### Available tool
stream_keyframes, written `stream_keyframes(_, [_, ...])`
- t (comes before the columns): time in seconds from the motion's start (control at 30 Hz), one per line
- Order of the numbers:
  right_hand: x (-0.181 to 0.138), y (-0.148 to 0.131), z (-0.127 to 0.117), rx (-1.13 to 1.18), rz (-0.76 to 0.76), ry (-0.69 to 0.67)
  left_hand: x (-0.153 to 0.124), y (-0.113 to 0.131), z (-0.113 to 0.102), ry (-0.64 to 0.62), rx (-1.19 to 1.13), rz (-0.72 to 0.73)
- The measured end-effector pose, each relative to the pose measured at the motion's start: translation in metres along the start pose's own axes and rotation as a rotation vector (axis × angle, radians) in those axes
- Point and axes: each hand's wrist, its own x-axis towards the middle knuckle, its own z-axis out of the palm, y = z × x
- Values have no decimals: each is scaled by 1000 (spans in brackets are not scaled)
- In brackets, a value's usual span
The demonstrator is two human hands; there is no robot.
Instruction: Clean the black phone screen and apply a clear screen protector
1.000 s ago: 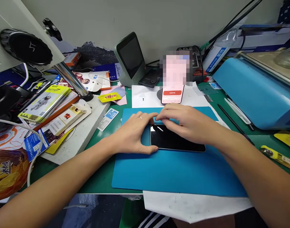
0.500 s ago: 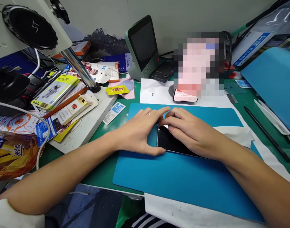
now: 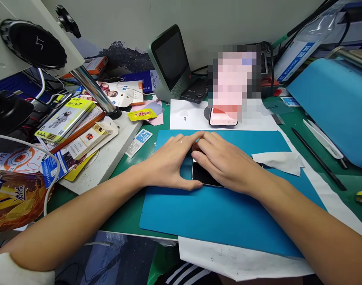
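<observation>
A black phone point(image 3: 202, 177) lies flat, screen up, on a blue mat point(image 3: 216, 213). My left hand point(image 3: 169, 162) brackets its left end: the thumb presses the near corner and the forefinger reaches over the far corner, with a ring on one finger. My right hand point(image 3: 225, 160) lies palm down over most of the screen, fingers together, their tips at the phone's left end next to my left fingers. Only the phone's near left part shows.
A second phone point(image 3: 224, 118) with a lit screen stands behind the mat on white paper. A white cloth point(image 3: 280, 161) lies right of my hands. Boxes and cards point(image 3: 65, 118) crowd the left; a black stylus point(image 3: 317, 158) and blue machine point(image 3: 338, 107) sit right.
My right hand has slid leftward over the phone, now covering more of the screen. The left hand has kept its hold on the phone's left end. The camera view shifted.
</observation>
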Motion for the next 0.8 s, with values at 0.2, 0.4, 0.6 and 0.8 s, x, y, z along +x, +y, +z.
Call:
stream_keyframes(0.2, [3, -6, 2, 24, 74, 14, 0, 1, 0, -1, -16, -16])
stream_keyframes(0.4, [3, -4, 1, 109, 84, 20, 0, 2, 0, -6, -22, -18])
stream_keyframes(0.6, [3, -2, 1, 181, 82, 18, -1, 0, 0, -12, -17, -2])
stream_keyframes(0.8, [4, -3, -1, 218, 48, 29, -2, -2, 1, -21, -17, 25])
